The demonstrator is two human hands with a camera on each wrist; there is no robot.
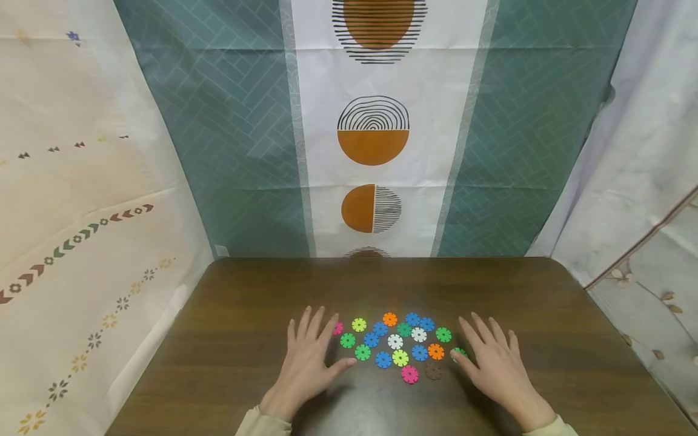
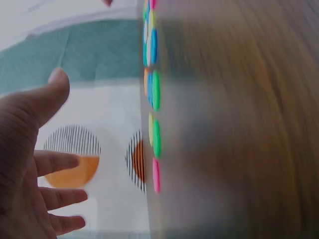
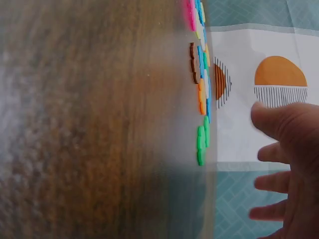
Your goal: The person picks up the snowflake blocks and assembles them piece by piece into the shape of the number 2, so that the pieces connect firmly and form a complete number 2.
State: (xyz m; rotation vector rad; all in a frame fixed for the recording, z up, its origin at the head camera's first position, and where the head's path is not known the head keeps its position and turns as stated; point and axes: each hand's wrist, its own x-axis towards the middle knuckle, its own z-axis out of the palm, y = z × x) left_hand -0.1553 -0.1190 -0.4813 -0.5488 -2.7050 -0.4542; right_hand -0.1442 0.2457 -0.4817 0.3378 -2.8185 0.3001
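Several flat, notched plastic discs lie spread on a dark wooden table between the two hands. Among them are a pink disc (image 1: 409, 374), a brown disc (image 1: 433, 370), an orange disc (image 1: 435, 351), a white disc (image 1: 395, 342) and a yellow disc (image 1: 400, 358). My left hand (image 1: 308, 358) is at the left side of the discs, fingers spread, holding nothing; a pink disc (image 3: 191, 15) shows in the right wrist view. At the right side my right hand (image 1: 495, 366) has its fingers extended, its thumb partly covering a green disc (image 1: 459, 352). Neither hand grips anything.
The wooden table (image 1: 245, 290) has rounded far corners. Behind it hangs a teal and white curtain (image 1: 322, 151) with orange half-circle prints. Patterned cloths, a left cloth (image 1: 82, 181) and a right cloth (image 1: 643, 200), hang along both sides.
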